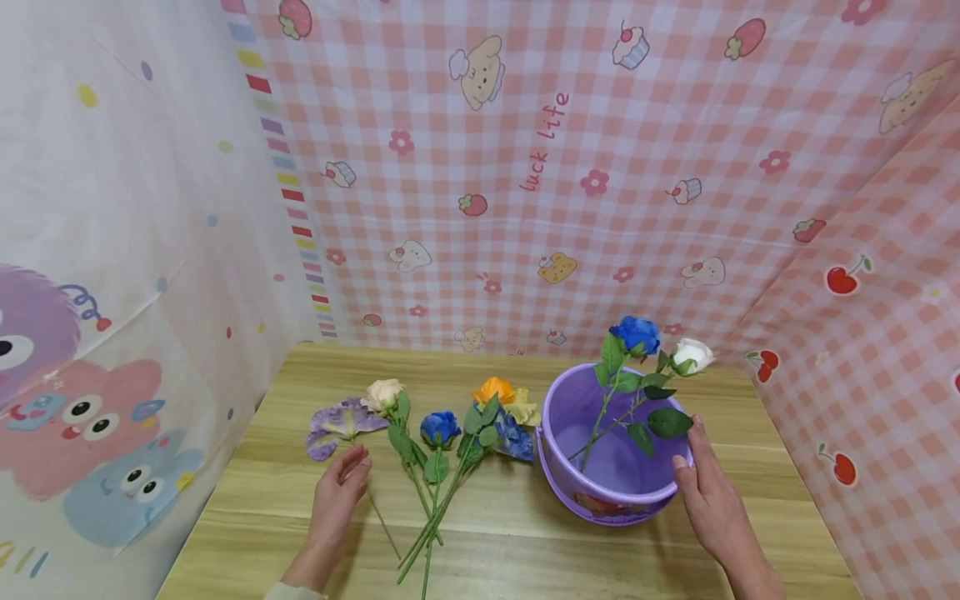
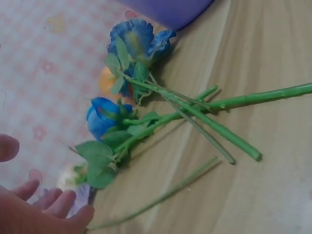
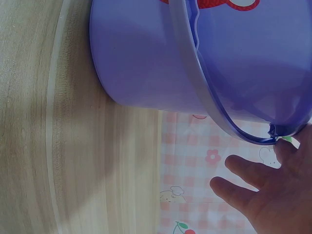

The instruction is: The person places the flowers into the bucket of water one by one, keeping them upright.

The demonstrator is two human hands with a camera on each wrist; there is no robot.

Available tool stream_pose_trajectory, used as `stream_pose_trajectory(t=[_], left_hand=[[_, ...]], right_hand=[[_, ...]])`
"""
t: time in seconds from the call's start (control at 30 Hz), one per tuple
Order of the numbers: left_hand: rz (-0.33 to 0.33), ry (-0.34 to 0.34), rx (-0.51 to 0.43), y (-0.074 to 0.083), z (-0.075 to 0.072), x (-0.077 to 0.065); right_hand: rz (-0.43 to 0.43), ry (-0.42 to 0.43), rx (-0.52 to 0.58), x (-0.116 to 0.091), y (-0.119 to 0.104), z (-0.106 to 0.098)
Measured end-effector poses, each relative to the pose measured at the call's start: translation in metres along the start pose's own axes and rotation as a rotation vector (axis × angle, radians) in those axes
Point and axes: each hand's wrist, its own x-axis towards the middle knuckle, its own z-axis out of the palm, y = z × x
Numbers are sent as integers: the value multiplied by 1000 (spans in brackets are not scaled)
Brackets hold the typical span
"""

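My left hand (image 1: 341, 487) hovers by the purple artificial flower (image 1: 339, 427) at the table's left, fingers loosely bent and nothing visible in them. In the left wrist view its thumb stands apart from the fingers (image 2: 62, 202). At the right, my right hand (image 1: 716, 500) holds the rim of the purple bucket (image 1: 558, 475), with the thumb over the edge. Its lower fingers (image 3: 236, 195) spread free outside the bucket. Inside the bucket lean a blue rose (image 1: 637, 335) and a white rose (image 1: 693, 357), their heads above the rim.
Between hand and bucket lie a cream rose (image 1: 383, 395), a blue rose (image 1: 440, 427), an orange flower (image 1: 494, 389), a yellow flower (image 1: 522, 407) and a ruffled blue flower (image 1: 514, 436), stems crossing towards the front. Checked cloth (image 1: 525, 250) hangs behind the wooden table (image 1: 510, 542).
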Motion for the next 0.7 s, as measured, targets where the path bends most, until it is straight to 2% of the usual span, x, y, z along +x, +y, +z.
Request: stream_pose_trajectory(t=[0.23,0.33,0.47,0.7], left_hand=[[-67,-16,-38,-13,-9,-7],[-115,-34,-61,-17,-12,-11],[-191,-72,-139,-23,-12,-12],[-210,-90,-262,-26,-4,-6]], right_hand=[[3,-3,2,-1,0,0],[12,-9,3,-1,-1,0],[17,-10,4,-1,-1,0],[11,-10,3,-1,0,0]])
